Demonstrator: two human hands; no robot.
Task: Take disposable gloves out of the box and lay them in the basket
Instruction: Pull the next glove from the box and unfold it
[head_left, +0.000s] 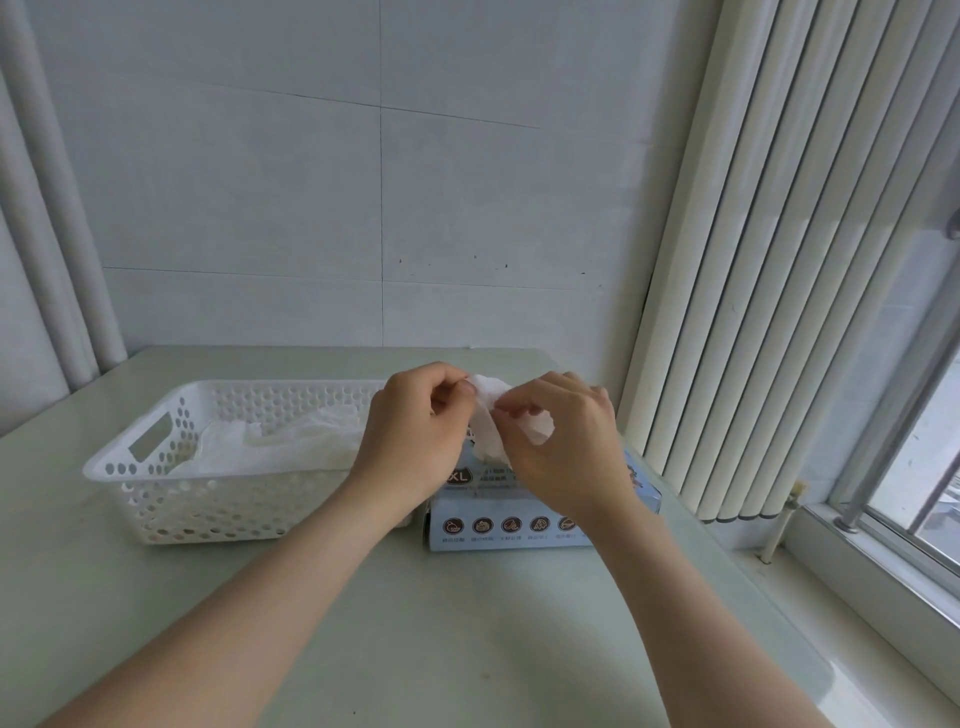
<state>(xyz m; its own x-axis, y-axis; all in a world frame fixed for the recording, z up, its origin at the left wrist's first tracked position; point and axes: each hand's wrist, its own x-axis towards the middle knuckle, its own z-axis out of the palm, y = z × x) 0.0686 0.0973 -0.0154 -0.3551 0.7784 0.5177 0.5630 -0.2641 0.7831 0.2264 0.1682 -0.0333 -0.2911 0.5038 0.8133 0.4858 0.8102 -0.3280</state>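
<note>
The fingers (451, 385) of the left hand (415, 434) are curled in and pinch the upper edge of a thin, crumpled white disposable glove (488, 436). The fingers (511, 409) of the right hand (569, 439) are curled as well and pinch the same glove from the other side, so it is gripped between both hands. The glove hangs down from the fingertips, directly above the top of the glove box (493, 506). Whether its lower end is clear of the box opening cannot be told, since the hands cover that spot.

The box is light blue cardboard, marked "XL" on top, with a row of small round icons along its near face. It lies flat on the pale table (363, 623), near the right edge. Just to its left, close enough that the two seem to touch, stands a white perforated plastic basket (130, 470) with a slot handle cut into its left end. More white gloves (291, 444) lie loosely spread across the bottom of the basket.

Both forearms are bare and reach in from the near edge of the table. Behind the table is a pale tiled wall (260, 182). Cream vertical blinds (779, 260) hang to the right, beside a window (930, 457).
</note>
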